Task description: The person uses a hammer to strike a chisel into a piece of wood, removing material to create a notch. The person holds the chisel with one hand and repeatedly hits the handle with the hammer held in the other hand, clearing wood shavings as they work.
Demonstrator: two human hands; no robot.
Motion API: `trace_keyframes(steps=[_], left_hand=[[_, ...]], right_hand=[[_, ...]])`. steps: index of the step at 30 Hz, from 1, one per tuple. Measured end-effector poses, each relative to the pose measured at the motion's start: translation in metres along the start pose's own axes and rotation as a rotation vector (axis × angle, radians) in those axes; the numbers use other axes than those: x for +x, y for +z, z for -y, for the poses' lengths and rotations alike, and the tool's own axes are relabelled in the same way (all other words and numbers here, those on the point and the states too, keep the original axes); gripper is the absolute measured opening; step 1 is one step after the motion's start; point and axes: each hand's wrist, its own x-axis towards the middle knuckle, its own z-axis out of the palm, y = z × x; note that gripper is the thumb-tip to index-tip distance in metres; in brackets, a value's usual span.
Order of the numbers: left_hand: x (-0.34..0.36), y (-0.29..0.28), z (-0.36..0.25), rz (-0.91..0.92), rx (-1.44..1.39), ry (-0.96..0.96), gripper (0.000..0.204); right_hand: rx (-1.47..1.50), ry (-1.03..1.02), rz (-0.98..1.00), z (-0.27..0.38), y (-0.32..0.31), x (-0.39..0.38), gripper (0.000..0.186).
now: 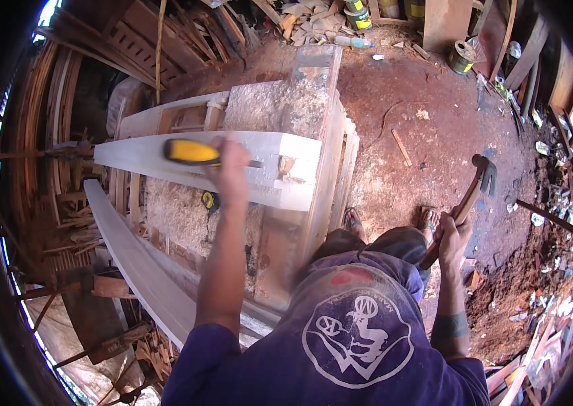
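My left hand [232, 166], slightly smeared by motion, is closed around a chisel with a yellow and black handle [190, 152]. The chisel lies nearly level above a long pale squared timber [185, 145], its short dark blade pointing right. Near the timber's right end a rough cut recess [292, 168] shows, a little way beyond the blade. Out to the right, my right hand [454, 233] grips the wooden handle of a claw hammer [470, 193]. The hammer's dark head is raised at the far end, away from the timber.
Wood shavings cover the workbench [171, 210], where a yellow and black tape measure [210, 201] lies. A long pale board [124, 237] slants along its left. Timber leans against the left wall. Cans [462, 57], a plastic bottle [354, 42] and offcuts lie on the dirt floor [394, 88].
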Motion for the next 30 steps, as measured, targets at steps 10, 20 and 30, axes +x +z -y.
trace_keyframes(steps=[10,20,30], left_hand=[[-0.091,0.096,0.08,0.608,0.728,0.419,0.02],[-0.086,0.093,0.079,0.582,0.796,0.477,0.029],[-0.08,0.083,0.093,0.654,0.947,0.348,0.015]], right_hand=[[-0.016,0.013,0.158,-0.001,0.015,-0.026,0.009],[-0.027,0.02,0.008,-0.009,-0.015,-0.028,0.016],[-0.573,-0.304,0.363,-0.014,0.052,-0.061,0.008]])
